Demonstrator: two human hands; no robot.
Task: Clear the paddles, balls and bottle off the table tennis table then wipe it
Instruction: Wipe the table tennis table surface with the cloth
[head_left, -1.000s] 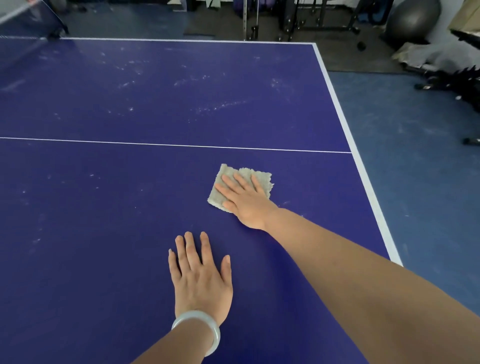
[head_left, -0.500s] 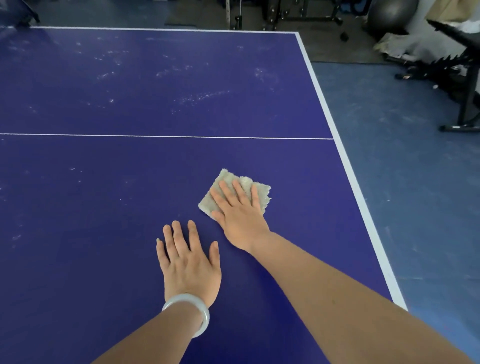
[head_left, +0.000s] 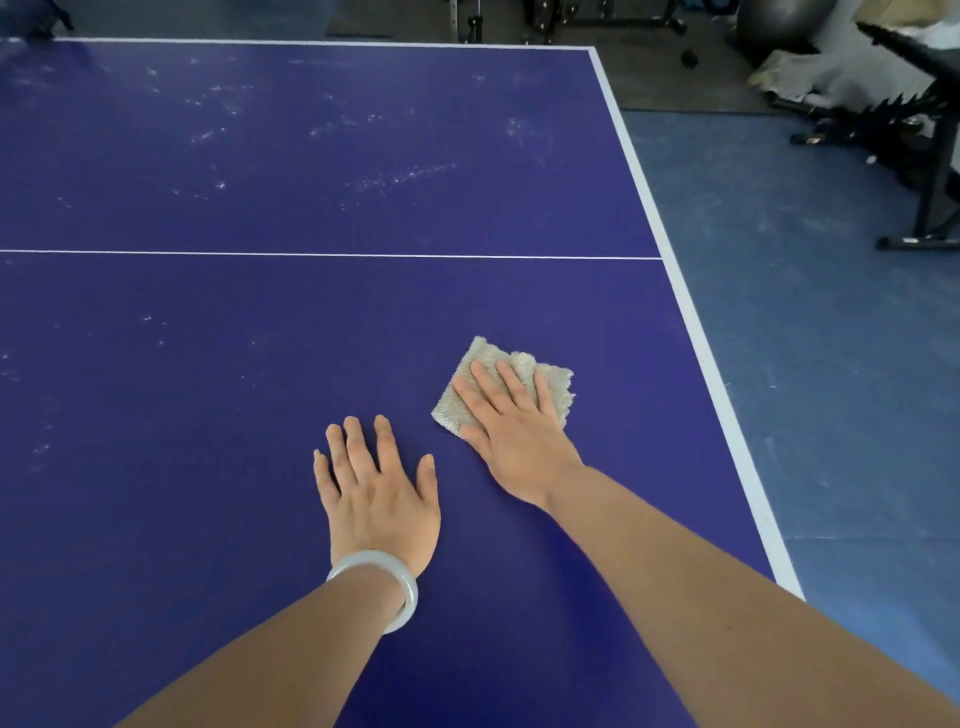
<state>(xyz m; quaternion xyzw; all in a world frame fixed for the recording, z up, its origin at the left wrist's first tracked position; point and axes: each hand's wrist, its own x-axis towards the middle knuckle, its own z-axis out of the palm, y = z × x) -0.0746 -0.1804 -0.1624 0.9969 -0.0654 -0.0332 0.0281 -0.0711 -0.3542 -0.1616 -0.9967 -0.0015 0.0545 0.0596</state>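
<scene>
The blue table tennis table fills most of the view, with a white centre line and a white edge on the right. My right hand lies flat with straight fingers on a small beige cloth, pressing it onto the table near the right edge. My left hand, with a pale bangle on the wrist, rests flat on the bare table just left of the cloth. White dusty smears mark the far half of the table. No paddles, balls or bottle are in view.
Blue floor runs along the table's right side. A black weight bench and a dumbbell rack stand at the far right. A grey exercise ball and gym machines sit beyond the far edge.
My right hand has slid the cloth nearer to me and slightly toward the right edge. My left hand stays flat on the table beside it.
</scene>
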